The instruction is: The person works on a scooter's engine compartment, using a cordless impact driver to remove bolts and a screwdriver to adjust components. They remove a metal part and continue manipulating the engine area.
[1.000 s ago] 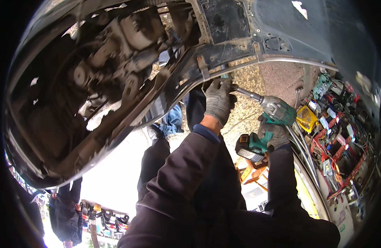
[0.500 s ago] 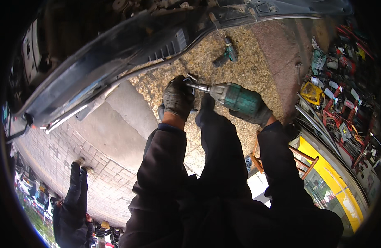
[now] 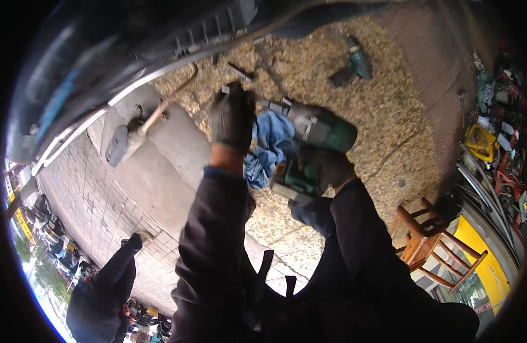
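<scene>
My left hand (image 3: 234, 119), in a dark knitted glove, is closed, with its fingertips turned away from me. A small shiny bit (image 3: 225, 90) shows at its fingers; blur hides what it is. My gloved right hand (image 3: 331, 167) grips the handle of a green and black cordless impact wrench (image 3: 323, 127). The wrench lies sideways, its metal nose pointing left, close beside my left hand. Beneath the nose, between my hands, is a crumpled blue cloth (image 3: 274, 137). A short dark metal rod or socket (image 3: 239, 72) lies on the ground just beyond my left hand.
A second cordless drill (image 3: 352, 66) lies on the speckled ground ahead. The dark vehicle panel (image 3: 178, 43) arches across the far left. A grey-headed tool with a long handle (image 3: 152, 120) rests left. Right are a wooden stool (image 3: 426, 243) and piled tools (image 3: 506, 154). Another person (image 3: 106, 286) stands lower left.
The impact wrench has swung lower and its nose has come away from my left hand's fingers. The view has shifted, bringing the blue cloth, long-handled tool and whole stool into sight.
</scene>
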`<action>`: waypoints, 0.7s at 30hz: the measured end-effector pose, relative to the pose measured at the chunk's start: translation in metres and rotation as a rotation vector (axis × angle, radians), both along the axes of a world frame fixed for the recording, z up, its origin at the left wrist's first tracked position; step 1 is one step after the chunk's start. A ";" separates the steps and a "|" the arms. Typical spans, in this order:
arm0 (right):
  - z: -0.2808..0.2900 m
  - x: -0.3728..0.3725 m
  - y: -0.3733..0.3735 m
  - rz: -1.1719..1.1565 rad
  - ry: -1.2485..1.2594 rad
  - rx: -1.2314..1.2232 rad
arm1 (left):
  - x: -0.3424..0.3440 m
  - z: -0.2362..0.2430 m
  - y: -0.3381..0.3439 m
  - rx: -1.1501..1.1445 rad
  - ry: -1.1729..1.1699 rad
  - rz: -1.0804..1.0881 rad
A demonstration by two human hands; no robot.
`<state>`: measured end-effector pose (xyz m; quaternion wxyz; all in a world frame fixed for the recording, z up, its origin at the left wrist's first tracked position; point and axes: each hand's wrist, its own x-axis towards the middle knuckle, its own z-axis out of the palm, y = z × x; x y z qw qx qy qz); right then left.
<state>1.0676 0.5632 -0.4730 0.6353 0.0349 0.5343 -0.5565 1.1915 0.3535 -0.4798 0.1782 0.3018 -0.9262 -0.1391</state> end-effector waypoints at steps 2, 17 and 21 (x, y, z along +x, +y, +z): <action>-0.029 0.014 -0.006 -0.113 0.003 -0.122 | -0.013 -0.025 -0.010 1.032 0.415 0.256; -0.111 0.042 -0.096 -0.289 0.307 -0.350 | -0.066 -0.087 -0.066 -0.062 -0.071 0.069; -0.111 0.058 -0.098 -0.263 0.384 -0.285 | -0.056 -0.090 -0.073 0.345 -0.002 0.080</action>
